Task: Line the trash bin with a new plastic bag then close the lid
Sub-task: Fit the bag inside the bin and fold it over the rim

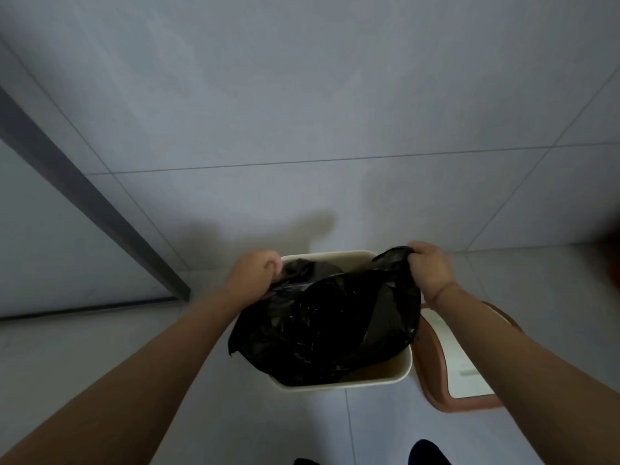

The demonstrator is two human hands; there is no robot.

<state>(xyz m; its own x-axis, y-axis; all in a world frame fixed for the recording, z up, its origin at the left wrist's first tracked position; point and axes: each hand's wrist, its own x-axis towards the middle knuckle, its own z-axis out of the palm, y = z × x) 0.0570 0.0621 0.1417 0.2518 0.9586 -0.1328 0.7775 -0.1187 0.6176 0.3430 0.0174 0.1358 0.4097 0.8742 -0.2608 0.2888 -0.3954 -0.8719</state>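
A cream trash bin (392, 372) stands on the tiled floor below me, its mouth open. A crumpled black plastic bag (328, 323) fills most of the opening and hangs over the near left rim. My left hand (255, 275) grips the bag's edge at the bin's far left corner. My right hand (431, 268) holds the bag's other edge, raised just above the far right corner. The bin's lid (432, 374), brown-rimmed with a white flap, lies on the floor to the right of the bin.
A pale tiled wall (302, 95) rises right behind the bin. At the left a dark grey frame (94, 203) runs diagonally down to the floor. My dark shoes (429, 453) show at the bottom edge.
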